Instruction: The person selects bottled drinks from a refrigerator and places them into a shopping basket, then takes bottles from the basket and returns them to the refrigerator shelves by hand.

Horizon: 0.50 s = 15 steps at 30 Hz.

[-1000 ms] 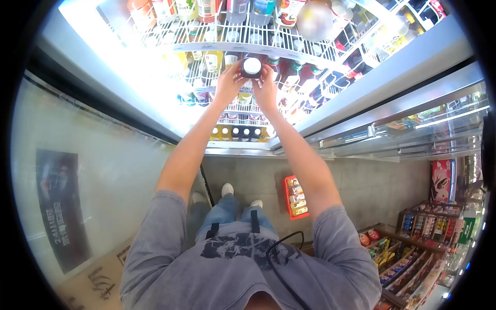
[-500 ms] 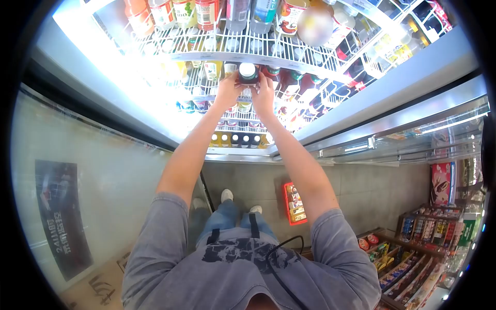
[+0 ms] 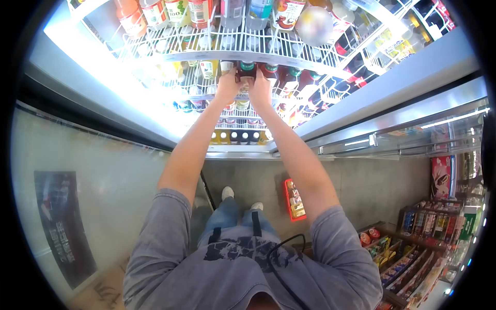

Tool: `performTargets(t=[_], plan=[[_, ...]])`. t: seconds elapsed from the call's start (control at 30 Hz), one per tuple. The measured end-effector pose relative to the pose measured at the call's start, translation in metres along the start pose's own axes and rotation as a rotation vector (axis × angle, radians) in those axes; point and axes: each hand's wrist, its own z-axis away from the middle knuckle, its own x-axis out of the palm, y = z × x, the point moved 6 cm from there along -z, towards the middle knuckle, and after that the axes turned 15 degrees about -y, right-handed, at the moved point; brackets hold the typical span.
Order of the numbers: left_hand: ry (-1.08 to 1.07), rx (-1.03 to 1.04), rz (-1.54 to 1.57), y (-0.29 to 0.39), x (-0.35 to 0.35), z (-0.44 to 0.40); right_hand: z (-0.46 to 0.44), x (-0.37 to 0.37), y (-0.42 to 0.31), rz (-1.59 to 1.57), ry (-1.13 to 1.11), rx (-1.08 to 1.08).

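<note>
Inside a lit drinks cooler, both my arms reach to a middle wire shelf [image 3: 204,95]. My left hand [image 3: 228,85] is closed on the left side of a dark bottle [image 3: 247,72] with a green patch near its top. My right hand [image 3: 259,89] grips the same bottle from the right. The shelf above hides the bottle's cap. Another dark red bottle [image 3: 269,70] stands just right of my right hand, and a yellow-labelled bottle [image 3: 208,68] is left of my left hand.
An upper shelf [image 3: 227,55] with several bottles overhangs my hands. The cooler's glass door [image 3: 113,181] stands at the left. On the floor is a red basket [image 3: 287,201] with packaged goods. Snack racks [image 3: 408,263] fill the lower right.
My hands have moved the dark bottle inward onto the shelf row. Its white cap, visible before, is now hidden under the upper shelf.
</note>
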Motion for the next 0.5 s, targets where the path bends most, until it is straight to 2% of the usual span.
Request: performTargets(t=[0.07, 0.13, 0.17, 0.2, 0.27, 0.3, 0.33, 0.37, 0.4, 0.43, 0.47, 0.5], plan=[[-0.027, -0.009, 0.003, -0.004, 0.005, 0.0, 0.003, -0.001, 0.001, -0.019, -0.002, 0.01], [0.126, 0.103, 0.072, 0.003, -0.002, 0.008, 0.008, 0.004, 0.007, 0.015, -0.008, 0.048], [0.148, 0.115, 0.007, 0.004, -0.002, 0.013, 0.015, 0.003, 0.005, 0.006, 0.102, -0.058], [0.115, 0.123, 0.009, 0.006, 0.003, 0.018, 0.02, 0.007, 0.012, -0.034, 0.117, -0.086], [0.34, 0.247, 0.004, 0.015, 0.005, 0.04, 0.041, -0.004, 0.002, -0.096, 0.053, -0.069], [0.297, 0.19, 0.057, 0.027, 0.003, 0.049, 0.053, -0.009, 0.004, -0.09, 0.081, -0.031], [0.251, 0.132, 0.108, 0.038, 0.004, 0.063, 0.067, -0.012, 0.004, -0.129, 0.098, -0.085], [0.254, 0.151, 0.212, 0.034, 0.013, 0.069, 0.079, -0.018, 0.004, -0.162, 0.121, -0.147], [0.255, 0.163, 0.317, 0.029, 0.025, 0.077, 0.091, -0.023, 0.008, -0.151, 0.153, -0.116], [0.213, 0.179, 0.328, 0.039, 0.034, 0.09, 0.108, -0.025, 0.014, -0.273, 0.172, -0.116], [0.194, 0.146, 0.426, 0.044, 0.04, 0.101, 0.123, -0.031, 0.02, -0.395, 0.197, -0.126], [0.173, 0.105, 0.521, 0.049, 0.048, 0.114, 0.142, -0.038, 0.025, -0.388, 0.229, -0.098]])
